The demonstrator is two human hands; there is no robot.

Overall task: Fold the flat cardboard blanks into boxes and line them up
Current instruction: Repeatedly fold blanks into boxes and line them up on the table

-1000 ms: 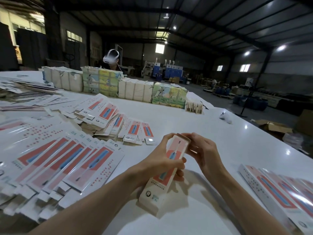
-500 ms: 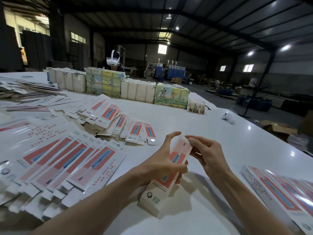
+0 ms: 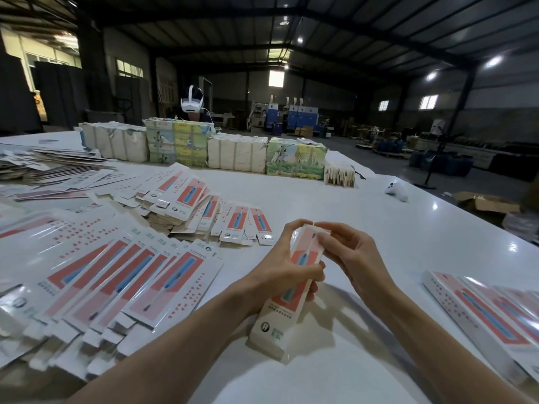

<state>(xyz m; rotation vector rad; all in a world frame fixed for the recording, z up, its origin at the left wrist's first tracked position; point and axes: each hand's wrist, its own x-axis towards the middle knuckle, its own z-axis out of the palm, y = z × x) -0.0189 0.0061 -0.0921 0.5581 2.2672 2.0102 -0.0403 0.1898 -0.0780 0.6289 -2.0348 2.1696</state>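
Observation:
A long white box (image 3: 280,319) with a red panel and a blue toothbrush picture is held over the white table (image 3: 379,234), its near end lowest. My left hand (image 3: 280,269) grips its middle, thumb across the front. My right hand (image 3: 350,258) pinches the far end, fingertips on the top flap. A fan of flat blanks (image 3: 122,275) of the same print lies at the left, and a second loose heap of blanks (image 3: 201,211) sits further back. A row of folded boxes (image 3: 490,313) lies side by side at the right edge.
Wrapped bundles of stacked cardboard (image 3: 233,153) form a wall along the table's far side, with a person wearing a white headset (image 3: 191,102) behind it. A small white object (image 3: 398,192) lies far right. More flat sheets (image 3: 52,164) pile at far left.
The box's far end has gone from an open flap to my right fingers pressing on it; my left hand keeps its grip. The head camera tilted slightly.

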